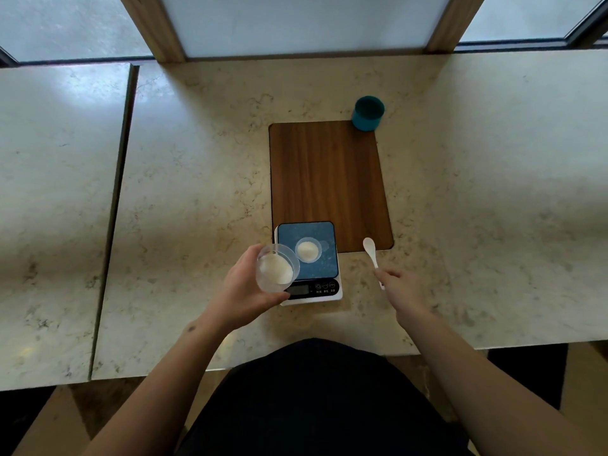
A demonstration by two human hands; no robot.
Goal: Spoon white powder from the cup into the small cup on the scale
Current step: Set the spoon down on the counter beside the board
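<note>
My left hand (245, 284) holds a clear plastic cup (276, 269) with white powder in it, lifted at the left edge of the scale. The scale (324, 232) has a blue top and a dark display at its near side. A small clear cup (308, 249) with white powder inside stands on the blue top. My right hand (399, 289) grips the handle of a white spoon (371, 250), right of the scale. The spoon's bowl points away from me, over the near right corner of the board, and looks bare.
A brown wooden board (329, 172) lies on the marble counter (197, 192) behind the scale. A teal cup (367, 113) stands at the board's far right corner. A seam splits the counter at the left. The counter's front edge is close to my body.
</note>
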